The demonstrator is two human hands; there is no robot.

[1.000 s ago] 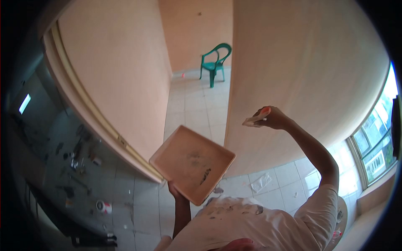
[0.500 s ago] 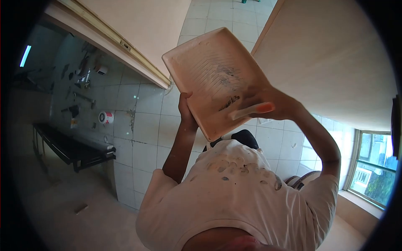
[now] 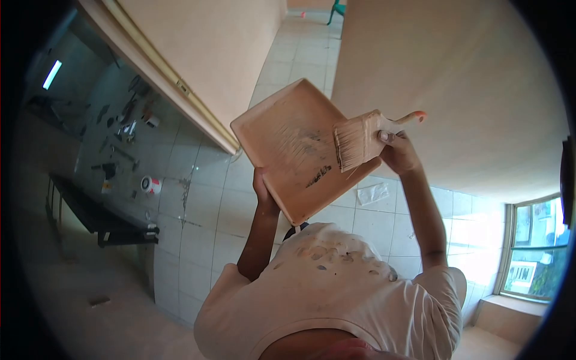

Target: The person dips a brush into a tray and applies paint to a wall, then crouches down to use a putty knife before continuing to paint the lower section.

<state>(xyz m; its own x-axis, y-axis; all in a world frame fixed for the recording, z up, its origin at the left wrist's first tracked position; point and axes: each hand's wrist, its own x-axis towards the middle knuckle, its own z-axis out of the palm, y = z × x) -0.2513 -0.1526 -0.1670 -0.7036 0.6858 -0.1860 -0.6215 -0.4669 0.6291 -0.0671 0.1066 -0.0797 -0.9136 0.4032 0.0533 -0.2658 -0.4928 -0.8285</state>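
Observation:
My left hand (image 3: 263,191) grips the left edge of a paint tray (image 3: 276,129), thumb over the rim. The tray is coated in peach paint, with ridges and dark smudges in its middle. In my right hand (image 3: 397,150) is a wide paintbrush (image 3: 363,141), its bristles caked in the same peach colour. The brush head overlaps the tray's right edge in this view, bristles pointing left. Its handle, orange at the tip, points up and right toward the wall.
A peach wall (image 3: 444,90) stands close on the right, a door frame (image 3: 174,78) on the left. A plastic sheet (image 3: 373,194) lies on the tiled floor. At left are a white-and-red tub (image 3: 151,185), scattered tools and a black bench (image 3: 99,213). A green chair (image 3: 337,12) stands far ahead.
My right hand has swung from over the tray's lower part to its right side, turning the brush so its bristles now show. The tray sits slightly lower in view.

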